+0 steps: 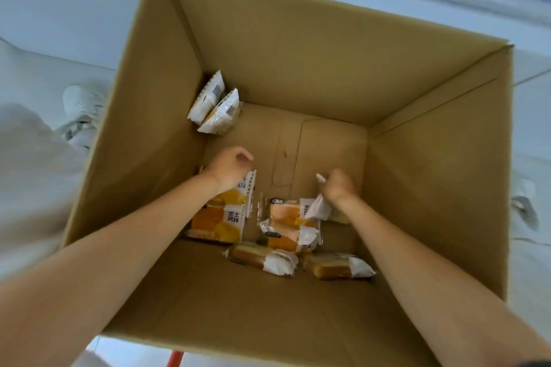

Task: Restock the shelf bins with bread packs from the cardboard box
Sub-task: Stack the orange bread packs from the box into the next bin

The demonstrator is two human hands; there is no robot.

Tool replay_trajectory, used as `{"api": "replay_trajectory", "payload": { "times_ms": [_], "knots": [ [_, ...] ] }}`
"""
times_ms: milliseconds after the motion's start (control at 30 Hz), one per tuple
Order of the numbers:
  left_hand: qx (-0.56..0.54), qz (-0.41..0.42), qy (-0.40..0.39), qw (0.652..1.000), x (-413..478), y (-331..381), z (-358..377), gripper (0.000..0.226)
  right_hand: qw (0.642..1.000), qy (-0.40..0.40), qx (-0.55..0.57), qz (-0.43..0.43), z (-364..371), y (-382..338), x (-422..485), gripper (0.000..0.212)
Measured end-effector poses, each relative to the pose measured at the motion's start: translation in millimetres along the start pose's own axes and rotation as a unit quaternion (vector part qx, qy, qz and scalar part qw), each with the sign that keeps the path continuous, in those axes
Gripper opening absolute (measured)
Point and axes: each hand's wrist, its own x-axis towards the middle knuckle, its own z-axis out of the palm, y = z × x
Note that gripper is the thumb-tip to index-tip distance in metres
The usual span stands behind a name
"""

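Note:
Both my arms reach down into a deep cardboard box [313, 68]. My left hand [229, 168] grips the top edge of orange-and-white bread packs [222, 214] near the box's left wall. My right hand [338, 186] is curled round the white end of a pack [319, 207] at the middle right of the floor. Several more packs [287, 232] lie loose below my hands, two of them [264, 259] near the front. Two packs [216, 104] lean in the far left corner.
The box stands on a pale floor [59, 9]. A white shoe [80, 110] and pale clothing [26, 164] show outside the left wall. Something red [174, 359] pokes out beneath the front edge. No shelf bins are in view.

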Motion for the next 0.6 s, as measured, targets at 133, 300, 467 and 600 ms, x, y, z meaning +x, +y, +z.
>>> {"api": "replay_trajectory", "payload": {
  "times_ms": [133,300,467,600],
  "knots": [
    [-0.094,-0.024,0.007,0.995,-1.5,17.2,-8.6,0.032,0.946,-0.046,0.298,-0.120,-67.5,-36.2,-28.9,0.008],
    [-0.248,-0.095,-0.179,0.947,-18.9,45.4,-30.1,0.078,0.774,-0.250,0.551,-0.186,-125.6,-81.0,-75.7,0.019],
    [-0.316,-0.048,-0.166,0.933,-32.9,53.7,-34.2,0.051,0.835,-0.173,0.507,-0.128,-119.5,-77.0,-79.3,0.036],
    [-0.295,-0.052,-0.141,0.944,-38.1,51.9,-25.7,0.030,0.824,-0.171,0.534,-0.087,-91.2,-48.2,-67.8,0.023]
  ]
}}
